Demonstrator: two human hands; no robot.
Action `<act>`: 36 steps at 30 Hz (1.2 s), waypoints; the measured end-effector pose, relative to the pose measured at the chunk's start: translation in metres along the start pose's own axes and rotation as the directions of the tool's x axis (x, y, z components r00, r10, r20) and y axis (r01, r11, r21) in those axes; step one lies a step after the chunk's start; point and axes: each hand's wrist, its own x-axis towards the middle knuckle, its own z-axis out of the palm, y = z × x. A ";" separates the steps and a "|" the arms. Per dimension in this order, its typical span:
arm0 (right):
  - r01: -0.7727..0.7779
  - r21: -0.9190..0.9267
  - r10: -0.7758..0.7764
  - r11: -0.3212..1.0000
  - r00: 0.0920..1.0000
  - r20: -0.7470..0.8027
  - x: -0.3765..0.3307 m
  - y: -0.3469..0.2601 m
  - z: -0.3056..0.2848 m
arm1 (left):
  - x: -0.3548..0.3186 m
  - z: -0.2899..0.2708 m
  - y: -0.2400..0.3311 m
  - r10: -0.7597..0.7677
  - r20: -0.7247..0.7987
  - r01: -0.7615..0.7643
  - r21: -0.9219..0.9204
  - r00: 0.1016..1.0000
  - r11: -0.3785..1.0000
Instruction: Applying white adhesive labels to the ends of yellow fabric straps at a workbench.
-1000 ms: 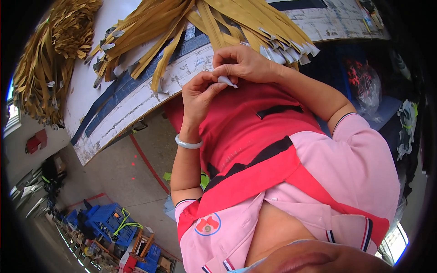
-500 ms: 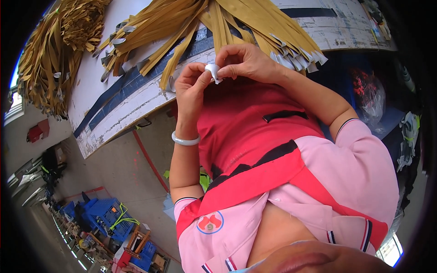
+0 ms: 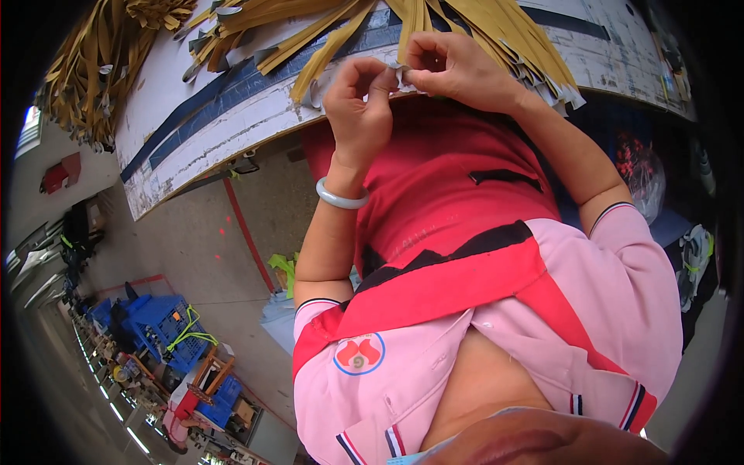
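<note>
My left hand (image 3: 358,105), with a pale bangle (image 3: 341,198) on its wrist, and my right hand (image 3: 459,68) meet at the near edge of a worn white table (image 3: 232,136). Fingertips of both hands pinch a small white piece (image 3: 400,74) between them. It sits just below the ends of several long yellow strips (image 3: 341,43) that fan out over the tabletop. Whether the piece is joined to a strip is hidden by my fingers. Below the hands are my red apron and pink shirt.
A second heap of yellow strips (image 3: 101,62) lies at the table's far left. Blue crates (image 3: 167,329) and a row of workstations stand on the concrete floor at lower left. A red bag (image 3: 639,167) hangs under the table at right.
Both hands have risen with the small white piece, from in front of my chest up to the table edge among the strip ends.
</note>
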 end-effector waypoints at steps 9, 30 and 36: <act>0.245 -0.161 -0.280 0.956 0.924 -0.259 0.003 0.034 0.010 | -0.011 0.010 0.009 0.186 0.027 -0.187 0.036 0.982 0.982; 0.015 0.107 -0.015 0.994 1.000 0.007 -0.010 0.034 0.010 | -0.011 -0.030 0.002 0.295 0.320 -0.422 0.478 0.900 0.770; -0.248 -0.096 0.216 0.964 0.942 -0.258 -0.024 0.015 -0.044 | 0.000 -0.174 0.004 0.297 -0.495 -0.004 0.508 0.816 0.861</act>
